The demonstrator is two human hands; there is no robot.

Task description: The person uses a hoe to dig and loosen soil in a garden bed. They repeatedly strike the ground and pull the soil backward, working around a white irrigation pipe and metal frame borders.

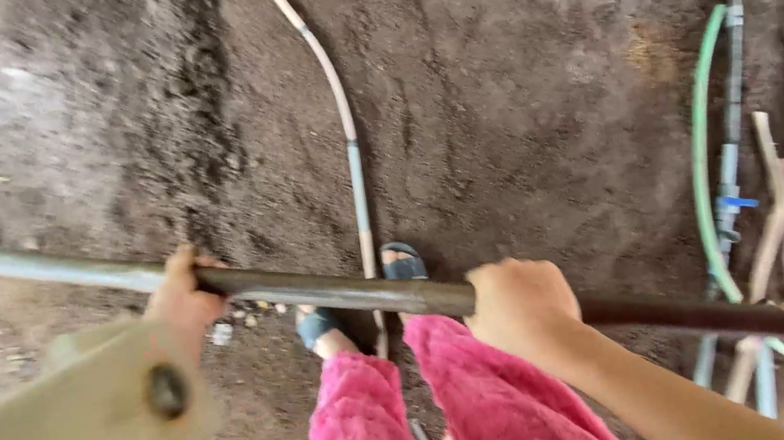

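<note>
Your right hand (521, 306) is closed in a full fist around the long metal bar (341, 290), which runs level across your pink-trousered legs (438, 416). Your left hand (183, 300) curls around it further along. Beyond, a thin pipe (348, 135) crosses dark soil (515, 83).

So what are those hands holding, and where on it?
Both hands grip one long metal pole lying crosswise. The left hand wraps it left of middle; the right hand closes over it further right, along the shaft.

Open soil (517, 93) beyond pipe (341, 292)
</note>
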